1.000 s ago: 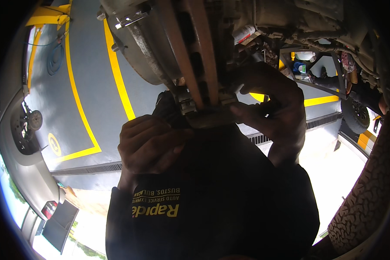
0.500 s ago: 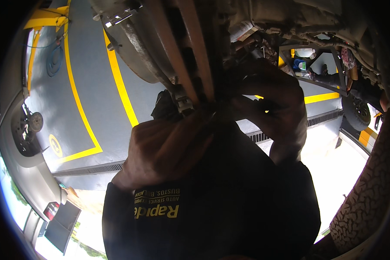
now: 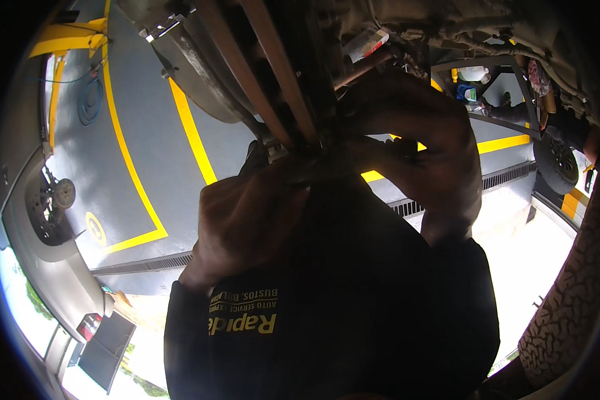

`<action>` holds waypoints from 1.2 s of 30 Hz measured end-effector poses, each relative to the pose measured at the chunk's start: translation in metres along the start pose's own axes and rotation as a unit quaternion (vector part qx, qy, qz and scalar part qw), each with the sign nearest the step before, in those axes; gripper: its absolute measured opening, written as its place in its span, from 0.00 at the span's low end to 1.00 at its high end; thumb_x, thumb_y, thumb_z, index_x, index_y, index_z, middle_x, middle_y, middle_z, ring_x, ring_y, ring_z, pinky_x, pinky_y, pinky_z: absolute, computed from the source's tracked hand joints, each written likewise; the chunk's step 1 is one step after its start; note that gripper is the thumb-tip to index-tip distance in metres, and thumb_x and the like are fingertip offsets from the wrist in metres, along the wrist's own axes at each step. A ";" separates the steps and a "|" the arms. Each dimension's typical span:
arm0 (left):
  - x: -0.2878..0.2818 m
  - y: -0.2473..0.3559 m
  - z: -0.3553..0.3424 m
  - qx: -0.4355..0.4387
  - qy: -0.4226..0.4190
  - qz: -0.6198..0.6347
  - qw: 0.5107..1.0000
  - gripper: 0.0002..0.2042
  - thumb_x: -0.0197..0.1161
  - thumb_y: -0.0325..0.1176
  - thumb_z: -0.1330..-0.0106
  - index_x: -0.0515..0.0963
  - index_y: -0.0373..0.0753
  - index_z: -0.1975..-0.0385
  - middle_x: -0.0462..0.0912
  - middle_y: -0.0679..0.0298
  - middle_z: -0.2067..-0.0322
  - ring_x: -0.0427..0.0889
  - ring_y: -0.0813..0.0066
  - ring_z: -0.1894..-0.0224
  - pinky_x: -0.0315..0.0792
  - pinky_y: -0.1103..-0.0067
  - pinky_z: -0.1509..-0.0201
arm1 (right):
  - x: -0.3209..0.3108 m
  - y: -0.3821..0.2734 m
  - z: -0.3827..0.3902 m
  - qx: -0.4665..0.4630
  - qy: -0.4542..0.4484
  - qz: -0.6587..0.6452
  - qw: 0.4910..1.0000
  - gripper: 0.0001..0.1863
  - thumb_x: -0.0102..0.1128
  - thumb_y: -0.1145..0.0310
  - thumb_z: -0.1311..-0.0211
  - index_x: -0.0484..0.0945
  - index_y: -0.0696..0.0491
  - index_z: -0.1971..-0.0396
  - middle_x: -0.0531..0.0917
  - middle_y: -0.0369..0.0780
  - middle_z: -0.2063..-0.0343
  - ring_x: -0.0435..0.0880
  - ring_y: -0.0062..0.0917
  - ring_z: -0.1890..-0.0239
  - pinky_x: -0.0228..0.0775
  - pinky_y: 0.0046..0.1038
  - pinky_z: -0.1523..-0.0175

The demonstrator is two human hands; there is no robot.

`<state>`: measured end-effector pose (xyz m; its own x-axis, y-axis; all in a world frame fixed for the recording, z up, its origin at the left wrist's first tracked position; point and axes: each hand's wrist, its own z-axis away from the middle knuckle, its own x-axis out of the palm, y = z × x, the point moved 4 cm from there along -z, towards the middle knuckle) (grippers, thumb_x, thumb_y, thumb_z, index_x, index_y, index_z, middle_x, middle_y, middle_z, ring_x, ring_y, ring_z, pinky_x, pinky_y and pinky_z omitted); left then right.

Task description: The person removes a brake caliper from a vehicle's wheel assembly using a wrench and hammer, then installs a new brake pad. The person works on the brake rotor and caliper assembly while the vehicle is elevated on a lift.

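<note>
A brake disc (image 3: 282,73), seen edge-on with two rust-brown rims and gaps between them, runs down from the top of the view. My left hand (image 3: 243,217) is at its lower end, fingers curled closed against a dark part there. Opposite, my right hand (image 3: 427,137) has its thumb and fingers bent together into the shadow right of the disc. Deep shade hides what either hand's fingertips grip. Left of the disc lie a grey metal bar (image 3: 203,70) and a rounded grey plate.
A knobbly tyre (image 3: 557,333) stands close on the right. Dirty undercarriage parts (image 3: 460,33) hang overhead. Beyond are a dark frame (image 3: 533,93) with bottles behind it, another person's sleeved arm (image 3: 570,123), a wheel (image 3: 555,163), a silver car (image 3: 53,273) and a yellow lift arm (image 3: 67,40).
The disc's lower end and my left hand sit slightly higher and further left in the view. My right hand remains bent beside the disc. The background has shifted slightly as well.
</note>
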<state>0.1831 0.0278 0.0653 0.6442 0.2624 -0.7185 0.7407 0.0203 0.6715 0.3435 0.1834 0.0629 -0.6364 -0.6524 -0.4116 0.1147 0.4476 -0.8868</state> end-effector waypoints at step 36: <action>0.009 0.041 -0.014 0.079 -0.159 -0.224 0.958 0.28 0.64 0.22 0.36 0.69 0.26 0.34 0.71 0.67 0.90 0.75 0.72 0.89 0.70 0.74 0.82 | -0.042 0.062 -0.019 0.080 0.151 -0.099 0.980 0.11 0.69 0.74 0.39 0.88 0.53 0.56 0.89 0.42 0.62 0.89 0.36 0.64 0.84 0.31 0.59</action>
<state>0.2166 0.0442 0.0886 0.2624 -0.0459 -0.9639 0.9598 -0.0911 0.2656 0.3625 0.2505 0.0291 -0.8519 -0.4961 -0.1678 0.0677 0.2133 -0.9746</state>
